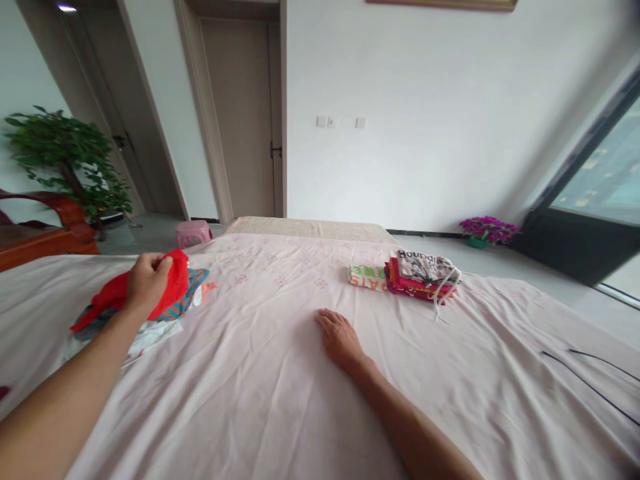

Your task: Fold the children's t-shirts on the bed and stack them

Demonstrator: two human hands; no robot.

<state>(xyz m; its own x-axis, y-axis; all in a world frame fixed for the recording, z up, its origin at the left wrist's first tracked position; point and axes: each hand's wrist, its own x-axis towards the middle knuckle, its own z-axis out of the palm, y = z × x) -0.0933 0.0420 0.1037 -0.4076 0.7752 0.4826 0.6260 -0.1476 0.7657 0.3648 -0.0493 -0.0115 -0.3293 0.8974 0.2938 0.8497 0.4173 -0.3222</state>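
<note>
At the left, my left hand (149,281) pinches the top of a bright red cloth (175,283), which lies on a loose pile. Beneath it show a teal and orange striped cloth (187,300) and a white cloth (155,337). What kind of items these are I cannot make out. My right hand (340,337) rests flat on the pale pink floral sheet (280,380), fingers stretched out, holding nothing. Beyond it, to the right, sits a neat stack of folded red cloth (400,287), topped by a printed piece (427,267) with a white cord. A rolled white and green cloth (367,277) touches the stack's left side.
Two dark cords (590,383) lie on the sheet at the right. Past the covered surface stand a pink stool (194,232), a wooden armchair (65,220), a leafy potted plant (65,157) and purple flowers (490,229). A closed door (237,113) is behind.
</note>
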